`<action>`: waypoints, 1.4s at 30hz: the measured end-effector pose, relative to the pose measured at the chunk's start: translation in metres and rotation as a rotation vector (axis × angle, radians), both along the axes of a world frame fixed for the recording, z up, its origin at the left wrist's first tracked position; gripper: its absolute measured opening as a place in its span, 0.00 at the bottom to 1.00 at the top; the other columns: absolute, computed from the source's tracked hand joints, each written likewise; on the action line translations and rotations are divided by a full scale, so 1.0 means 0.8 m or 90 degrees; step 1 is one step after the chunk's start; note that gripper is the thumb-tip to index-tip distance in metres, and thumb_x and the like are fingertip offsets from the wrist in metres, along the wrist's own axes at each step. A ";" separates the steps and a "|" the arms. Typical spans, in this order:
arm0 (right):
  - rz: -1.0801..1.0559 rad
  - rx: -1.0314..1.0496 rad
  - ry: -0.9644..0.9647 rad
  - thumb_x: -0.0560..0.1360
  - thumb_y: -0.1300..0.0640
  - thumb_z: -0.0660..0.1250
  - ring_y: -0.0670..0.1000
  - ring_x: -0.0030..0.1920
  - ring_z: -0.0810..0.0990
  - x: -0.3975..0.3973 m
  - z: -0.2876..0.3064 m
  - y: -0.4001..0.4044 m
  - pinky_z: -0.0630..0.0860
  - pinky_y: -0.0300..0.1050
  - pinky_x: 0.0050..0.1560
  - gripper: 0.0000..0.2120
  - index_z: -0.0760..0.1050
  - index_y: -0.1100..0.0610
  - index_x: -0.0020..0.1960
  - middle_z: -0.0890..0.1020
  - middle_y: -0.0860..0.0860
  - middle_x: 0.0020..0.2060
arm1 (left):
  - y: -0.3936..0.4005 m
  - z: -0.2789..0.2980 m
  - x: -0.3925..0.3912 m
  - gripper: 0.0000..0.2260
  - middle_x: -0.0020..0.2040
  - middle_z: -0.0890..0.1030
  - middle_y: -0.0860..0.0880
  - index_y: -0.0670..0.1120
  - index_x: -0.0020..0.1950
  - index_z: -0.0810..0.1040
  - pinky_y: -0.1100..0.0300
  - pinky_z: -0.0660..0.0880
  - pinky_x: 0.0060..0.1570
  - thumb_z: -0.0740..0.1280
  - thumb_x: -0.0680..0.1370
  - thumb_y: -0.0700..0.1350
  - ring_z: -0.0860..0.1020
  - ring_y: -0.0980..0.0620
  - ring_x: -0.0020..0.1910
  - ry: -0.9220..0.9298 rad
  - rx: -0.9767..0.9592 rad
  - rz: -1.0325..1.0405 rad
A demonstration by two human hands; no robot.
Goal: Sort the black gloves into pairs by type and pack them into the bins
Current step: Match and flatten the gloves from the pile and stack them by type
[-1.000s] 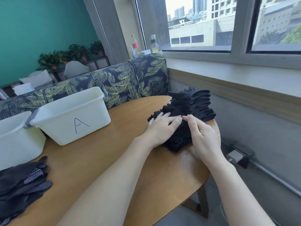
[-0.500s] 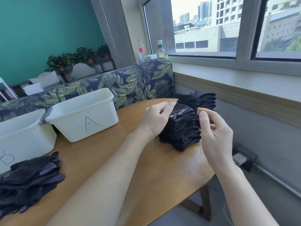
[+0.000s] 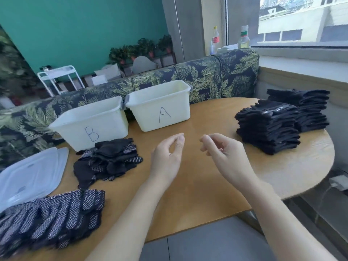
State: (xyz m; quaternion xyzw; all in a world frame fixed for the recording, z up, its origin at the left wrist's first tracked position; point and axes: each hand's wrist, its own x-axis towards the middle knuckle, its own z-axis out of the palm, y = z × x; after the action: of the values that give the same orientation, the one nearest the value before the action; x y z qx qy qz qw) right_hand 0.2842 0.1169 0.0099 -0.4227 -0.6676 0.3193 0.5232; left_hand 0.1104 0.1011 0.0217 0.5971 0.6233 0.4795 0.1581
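Head-camera view: two neat stacks of folded plain black gloves [image 3: 268,129] are sitting at the right side of the round wooden table [image 3: 207,185], the nearer stack just in front of the taller one [image 3: 305,110] by the window ledge. A loose heap of black gloves with white grip dots [image 3: 109,161] is lying just in front of the white plastic bin marked "B" [image 3: 90,125], and a fanned row of dotted black gloves [image 3: 50,215] is spreading across the table's near left edge. The white plastic bin marked "A" [image 3: 162,106] is standing just beside bin B, both at the table's far side. The left hand [image 3: 166,157] and the right hand [image 3: 224,153] are hovering above the middle of the table, apart from each other, fingers loosely curled and gripping nothing. Translucent plastic lids [image 3: 30,176] are lying at the far left. A leaf-patterned sofa back [image 3: 207,76] is running behind the bins, with two bottles [image 3: 243,37] standing on the sill beyond.
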 end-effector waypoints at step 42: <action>0.206 -0.085 -0.053 0.73 0.52 0.77 0.39 0.37 0.75 -0.273 -0.034 0.047 0.71 0.31 0.40 0.06 0.86 0.48 0.50 0.78 0.45 0.41 | -0.110 -0.040 -0.098 0.15 0.40 0.83 0.43 0.46 0.50 0.82 0.58 0.74 0.23 0.58 0.85 0.52 0.82 0.48 0.28 -0.498 0.050 0.281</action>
State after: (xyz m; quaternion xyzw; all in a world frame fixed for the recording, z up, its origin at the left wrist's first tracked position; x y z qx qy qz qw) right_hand 0.0657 0.1542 -0.0173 -0.3568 -0.7253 0.4251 0.4074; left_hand 0.0324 0.0133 -0.0107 0.2294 0.6103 0.7148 0.2530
